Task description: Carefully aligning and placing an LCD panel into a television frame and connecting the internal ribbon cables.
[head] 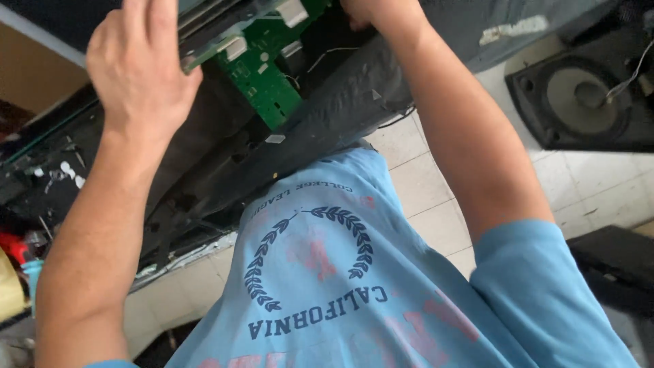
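Note:
A large black flat device (327, 116), its back open, leans against my body. A green circuit board (262, 75) shows inside it near the top. My left hand (139, 65) rests on the upper edge of the opened casing, fingers curled over a grey metal part beside the board. My right hand (371, 10) reaches to the top of the frame, mostly cut off, and touches the casing to the right of the board. My light blue shirt (327, 272) fills the lower middle.
A black loudspeaker (586, 99) lies face up on the pale tiled floor (436, 197) at the upper right. Another black object (613, 262) sits at the right edge. Small loose parts and a red item (13, 245) lie at the left.

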